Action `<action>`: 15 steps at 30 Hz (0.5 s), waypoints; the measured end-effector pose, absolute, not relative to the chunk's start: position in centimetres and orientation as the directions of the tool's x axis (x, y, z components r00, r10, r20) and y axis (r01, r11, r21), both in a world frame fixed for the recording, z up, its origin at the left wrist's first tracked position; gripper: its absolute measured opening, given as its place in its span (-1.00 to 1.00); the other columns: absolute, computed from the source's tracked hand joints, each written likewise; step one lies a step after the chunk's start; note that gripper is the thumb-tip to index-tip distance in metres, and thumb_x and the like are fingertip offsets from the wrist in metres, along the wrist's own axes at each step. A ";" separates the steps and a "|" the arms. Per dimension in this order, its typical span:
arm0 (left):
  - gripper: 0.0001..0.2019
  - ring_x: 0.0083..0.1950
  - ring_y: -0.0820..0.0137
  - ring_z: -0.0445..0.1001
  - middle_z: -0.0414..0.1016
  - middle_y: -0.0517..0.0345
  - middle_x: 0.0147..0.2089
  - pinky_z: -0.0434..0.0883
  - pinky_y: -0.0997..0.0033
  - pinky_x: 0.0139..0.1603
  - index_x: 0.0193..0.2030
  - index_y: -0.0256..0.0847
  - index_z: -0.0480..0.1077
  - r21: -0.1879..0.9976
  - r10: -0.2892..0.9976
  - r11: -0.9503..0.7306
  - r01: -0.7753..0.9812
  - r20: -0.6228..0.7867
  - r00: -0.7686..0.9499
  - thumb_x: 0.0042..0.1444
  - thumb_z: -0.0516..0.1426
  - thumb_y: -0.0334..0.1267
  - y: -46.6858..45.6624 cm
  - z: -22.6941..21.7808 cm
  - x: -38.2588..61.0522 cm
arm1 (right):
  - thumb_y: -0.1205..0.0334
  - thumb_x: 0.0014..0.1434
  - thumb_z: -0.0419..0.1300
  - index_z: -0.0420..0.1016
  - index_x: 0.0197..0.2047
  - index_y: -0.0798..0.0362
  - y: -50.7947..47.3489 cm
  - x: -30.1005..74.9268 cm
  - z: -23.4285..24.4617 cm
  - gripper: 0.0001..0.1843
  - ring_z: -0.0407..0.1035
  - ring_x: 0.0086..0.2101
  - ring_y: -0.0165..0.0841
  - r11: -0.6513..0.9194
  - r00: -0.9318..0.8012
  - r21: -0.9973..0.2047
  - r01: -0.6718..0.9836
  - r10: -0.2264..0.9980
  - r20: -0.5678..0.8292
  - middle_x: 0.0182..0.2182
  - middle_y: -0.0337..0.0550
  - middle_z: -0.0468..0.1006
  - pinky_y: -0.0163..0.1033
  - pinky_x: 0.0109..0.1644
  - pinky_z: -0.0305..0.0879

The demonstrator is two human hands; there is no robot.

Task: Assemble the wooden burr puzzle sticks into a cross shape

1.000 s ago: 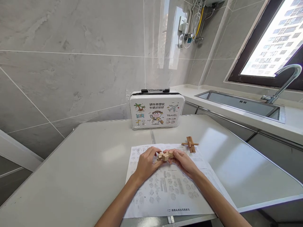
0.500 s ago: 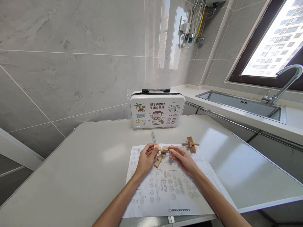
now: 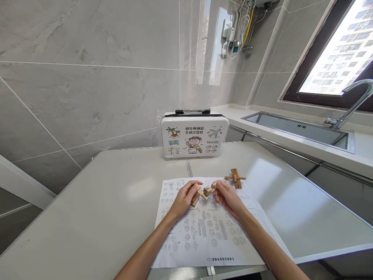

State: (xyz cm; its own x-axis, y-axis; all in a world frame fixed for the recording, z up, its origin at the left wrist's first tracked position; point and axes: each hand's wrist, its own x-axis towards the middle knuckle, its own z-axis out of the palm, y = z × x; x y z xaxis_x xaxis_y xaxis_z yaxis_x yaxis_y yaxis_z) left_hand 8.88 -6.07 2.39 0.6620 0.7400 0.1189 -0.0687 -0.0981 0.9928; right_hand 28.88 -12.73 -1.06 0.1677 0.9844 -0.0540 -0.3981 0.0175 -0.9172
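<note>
My left hand (image 3: pixel 185 198) pinches a notched wooden puzzle block (image 3: pixel 204 194) between thumb and fingers; the block tilts down to the right. My right hand (image 3: pixel 229 197) is closed on the end of another light wooden puzzle piece (image 3: pixel 214 187). Between the two hands a short block end (image 3: pixel 208 190) shows, close against both pieces; whether they interlock I cannot tell. Below my left fingers a loose notched block (image 3: pixel 195 200) rests on the printed sheet (image 3: pixel 215 249), partly hidden by the hand. The sheet carries rows of small puzzle drawings.
A darker wooden cross-shaped assembly (image 3: pixel 235 178) lies by the sheet's upper right corner. Behind stands a white cartoon-printed case (image 3: pixel 194 136) against the tiled wall. At right are a sink (image 3: pixel 300 128) and a tap (image 3: pixel 355 101). The white table (image 3: pixel 96 210) runs under everything.
The piece in my left hand has tipped from nearly level to slanting down rightward. The middle block has turned, and my right hand has shifted slightly right. The cross assembly stays put.
</note>
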 end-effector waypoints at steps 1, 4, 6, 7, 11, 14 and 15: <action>-0.59 -0.42 0.43 0.21 0.23 0.27 -0.44 0.21 0.43 -0.38 0.08 -0.15 0.50 0.992 0.729 -0.107 -0.061 0.120 0.673 0.37 0.10 0.11 -6.1 2.4 8.9 | -0.30 0.13 0.40 0.45 -0.31 0.03 -12.8 28.8 -1.0 -0.46 0.24 -0.59 -0.48 0.013 0.137 -0.924 -0.382 0.990 -0.043 -0.54 -0.29 0.45 -0.35 -0.55 0.16; -0.57 -0.45 0.43 0.22 0.23 0.28 -0.48 0.21 0.44 -0.42 0.12 -0.16 0.50 0.992 0.707 -0.127 -0.025 0.108 0.699 0.37 0.10 0.11 -6.1 2.2 8.8 | -0.27 0.15 0.40 0.41 -0.32 0.02 -13.1 28.5 -0.9 -0.49 0.23 -0.61 -0.47 0.011 0.060 -0.945 -0.327 0.998 -0.009 -0.55 -0.31 0.45 -0.33 -0.54 0.14; -0.58 -0.45 0.42 0.27 0.30 0.25 -0.45 0.24 0.44 -0.41 0.09 -0.15 0.52 0.987 0.699 -0.161 0.002 0.112 0.706 0.36 0.11 0.11 -6.1 2.2 8.7 | -0.26 0.15 0.41 0.41 -0.30 0.00 -13.2 28.4 -0.8 -0.50 0.22 -0.63 -0.46 -0.004 0.019 -0.958 -0.288 1.000 -0.010 -0.57 -0.34 0.44 -0.32 -0.54 0.13; -0.59 -0.44 0.41 0.29 0.34 0.23 -0.43 0.26 0.44 -0.40 0.08 -0.15 0.53 0.983 0.695 -0.182 0.011 0.120 0.709 0.36 0.11 0.10 -6.2 2.2 8.7 | -0.25 0.14 0.41 0.42 -0.29 0.00 -13.3 28.4 -0.8 -0.51 0.22 -0.63 -0.46 -0.010 0.002 -0.964 -0.267 1.000 -0.011 -0.58 -0.34 0.44 -0.31 -0.54 0.13; -0.62 -0.38 0.38 0.33 0.43 0.17 -0.37 0.28 0.42 -0.34 0.08 -0.14 0.55 0.964 0.673 -0.265 0.032 0.161 0.722 0.41 0.06 0.05 -6.3 2.5 8.6 | -0.20 0.15 0.43 0.44 -0.23 0.01 -13.4 28.3 -0.6 -0.53 0.25 -0.61 -0.46 -0.006 -0.047 -0.976 -0.217 0.999 0.005 -0.55 -0.31 0.50 -0.32 -0.52 0.12; -0.64 -0.34 0.37 0.36 0.45 0.17 -0.35 0.28 0.41 -0.29 0.09 -0.13 0.54 0.941 0.679 -0.332 0.062 0.193 0.708 0.43 0.05 0.00 -6.4 2.5 8.6 | -0.18 0.17 0.42 0.44 -0.22 0.01 -13.5 28.2 -0.7 -0.55 0.25 -0.61 -0.47 0.007 -0.041 -0.980 -0.198 0.999 0.016 -0.54 -0.31 0.51 -0.33 -0.53 0.11; -0.65 -0.33 0.36 0.37 0.44 0.18 -0.35 0.29 0.41 -0.27 0.10 -0.14 0.53 0.935 0.682 -0.348 0.069 0.202 0.703 0.43 0.05 -0.01 -6.5 2.5 8.6 | -0.17 0.17 0.43 0.44 -0.23 0.02 -13.5 28.2 -0.7 -0.55 0.25 -0.62 -0.48 0.009 -0.029 -0.982 -0.186 0.999 0.015 -0.53 -0.31 0.51 -0.33 -0.53 0.12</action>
